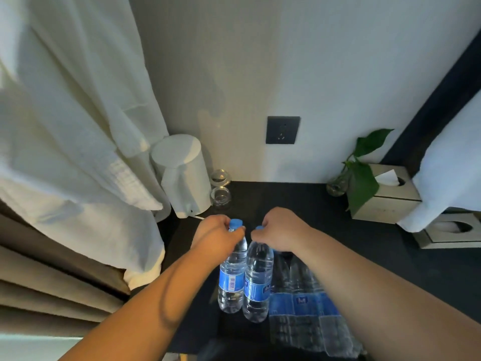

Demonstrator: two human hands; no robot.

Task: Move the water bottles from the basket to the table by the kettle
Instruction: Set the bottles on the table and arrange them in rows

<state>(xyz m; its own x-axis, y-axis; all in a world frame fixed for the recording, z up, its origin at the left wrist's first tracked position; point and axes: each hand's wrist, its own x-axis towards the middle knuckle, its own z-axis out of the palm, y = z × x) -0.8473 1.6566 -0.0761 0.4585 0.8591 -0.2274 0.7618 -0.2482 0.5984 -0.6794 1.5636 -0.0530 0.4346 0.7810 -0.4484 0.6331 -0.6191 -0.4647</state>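
Two clear water bottles with blue caps and blue labels hang side by side above the dark table [351, 225]. My left hand [216, 235] grips the left bottle [232, 280] at its neck. Gripping the neck of the right bottle [257, 280] is my right hand [281, 230]. A white kettle [182, 175] stands at the table's back left, beyond my left hand. Several more bottles [304, 308] with blue labels lie packed together under my right forearm; what holds them is not visible.
Two small glass jars [220, 186] stand right of the kettle. A plant in a glass vase [359, 173] and two tissue boxes [390, 194] sit at the back right. A white robe [78, 126] hangs on the left. A dark wall socket [283, 130] is above the table.
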